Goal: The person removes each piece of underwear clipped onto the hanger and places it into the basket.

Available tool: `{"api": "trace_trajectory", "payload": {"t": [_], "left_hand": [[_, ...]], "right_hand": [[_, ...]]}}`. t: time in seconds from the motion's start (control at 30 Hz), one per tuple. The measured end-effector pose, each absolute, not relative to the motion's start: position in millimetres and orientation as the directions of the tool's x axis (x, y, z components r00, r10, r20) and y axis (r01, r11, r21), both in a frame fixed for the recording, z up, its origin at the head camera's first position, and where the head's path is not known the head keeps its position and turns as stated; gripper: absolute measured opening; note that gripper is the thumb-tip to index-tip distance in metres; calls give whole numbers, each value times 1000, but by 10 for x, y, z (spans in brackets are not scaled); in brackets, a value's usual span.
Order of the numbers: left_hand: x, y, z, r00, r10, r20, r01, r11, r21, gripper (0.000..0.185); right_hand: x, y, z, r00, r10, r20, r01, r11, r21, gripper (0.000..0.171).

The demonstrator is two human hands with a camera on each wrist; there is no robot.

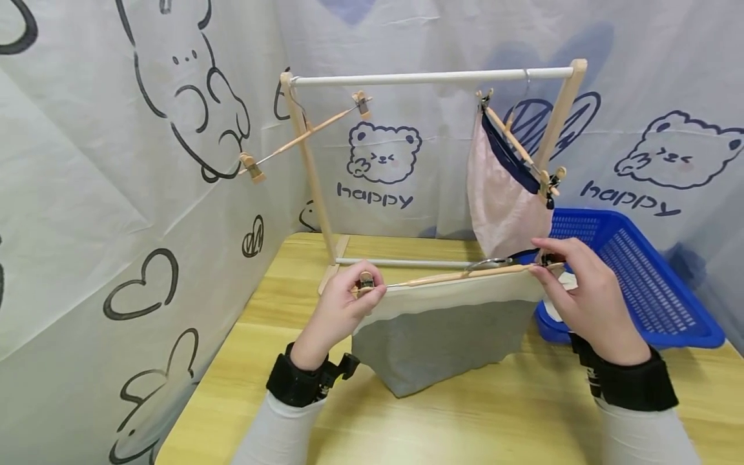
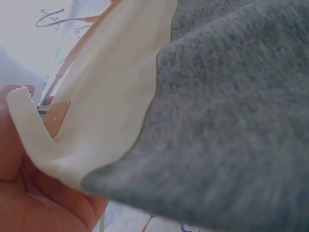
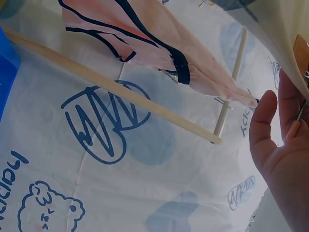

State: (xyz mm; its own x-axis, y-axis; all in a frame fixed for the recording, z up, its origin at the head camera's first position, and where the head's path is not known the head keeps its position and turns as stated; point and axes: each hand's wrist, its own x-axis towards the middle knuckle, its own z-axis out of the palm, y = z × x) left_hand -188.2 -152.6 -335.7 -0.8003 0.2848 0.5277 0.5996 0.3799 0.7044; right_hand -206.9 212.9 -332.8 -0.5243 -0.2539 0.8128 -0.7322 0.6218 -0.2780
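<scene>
A wooden clip hanger point(image 1: 459, 276) is held level above the table, with a grey garment point(image 1: 442, 342) with a cream waistband point(image 1: 453, 294) hanging from it. My left hand point(image 1: 343, 309) pinches the left clip point(image 1: 366, 282) and the waistband corner point(image 2: 34, 121). My right hand point(image 1: 581, 294) pinches the right clip end of the hanger point(image 1: 549, 261). In the left wrist view the grey cloth point(image 2: 231, 125) fills most of the frame. The right wrist view shows only my fingers point(image 3: 280, 145) by the cloth edge.
A small wooden drying rack point(image 1: 433, 77) stands behind, with an empty clip hanger point(image 1: 305, 137) at its left and a pink garment with dark trim point(image 1: 506, 194) at its right. A blue basket point(image 1: 633, 284) sits to the right. Printed cloth walls surround the wooden table point(image 1: 465, 420).
</scene>
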Motion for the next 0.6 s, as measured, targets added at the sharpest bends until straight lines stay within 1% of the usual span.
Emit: {"api": "trace_trajectory", "payload": {"t": [0.3,0.6], "left_hand": [[-1877,-1521,-3348,-802,276,530,596,421,684,6],[-1888,-1545,-3363,-806,272,526,591,426,685,6]], "right_hand": [[-2052,2142,-3301,-500,-267,824,-742,622,-249,63],[-2054,2125,-3318,-498,-285,819,-750,615,-243,59]]}}
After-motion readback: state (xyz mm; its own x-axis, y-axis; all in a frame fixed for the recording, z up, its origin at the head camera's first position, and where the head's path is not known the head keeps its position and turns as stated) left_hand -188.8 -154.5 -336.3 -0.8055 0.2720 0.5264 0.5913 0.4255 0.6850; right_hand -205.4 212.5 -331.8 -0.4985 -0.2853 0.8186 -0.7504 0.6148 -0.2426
